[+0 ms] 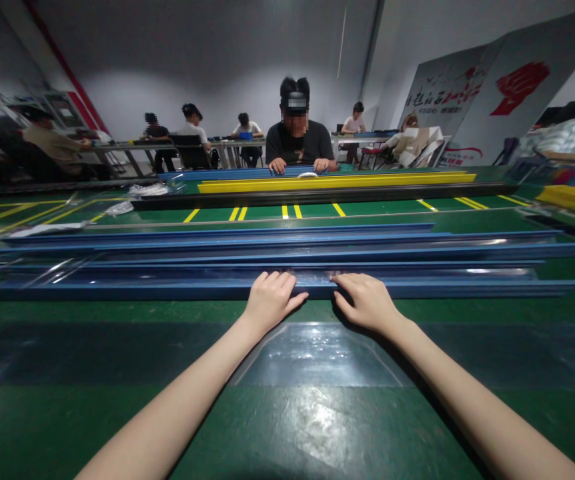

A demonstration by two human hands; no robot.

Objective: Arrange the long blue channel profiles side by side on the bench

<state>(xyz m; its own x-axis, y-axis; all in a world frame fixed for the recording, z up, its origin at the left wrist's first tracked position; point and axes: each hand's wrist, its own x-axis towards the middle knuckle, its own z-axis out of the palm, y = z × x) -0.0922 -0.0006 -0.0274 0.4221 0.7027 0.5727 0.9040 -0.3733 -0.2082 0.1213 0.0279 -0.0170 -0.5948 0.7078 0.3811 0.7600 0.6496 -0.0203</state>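
A long blue channel strip [167,291] lies crosswise on the green table [287,427], with clear film showing inside it. My left hand [273,298] rests over its near edge, fingers bent into the channel and thumb along the front. To the right, across a small gap, my right hand [365,300] touches the same strip with its fingertips, thumb on the near side. Both hands look curled over the edge. Nearer to me, a flat sheet of clear film [317,353] runs across the table under my forearms.
Behind are more blue strips [417,252], then a black strip [367,194] and a yellow strip [342,182]. A person [300,140] across the table has both hands on another blue strip. Crumpled plastic [150,190] lies at the back left.
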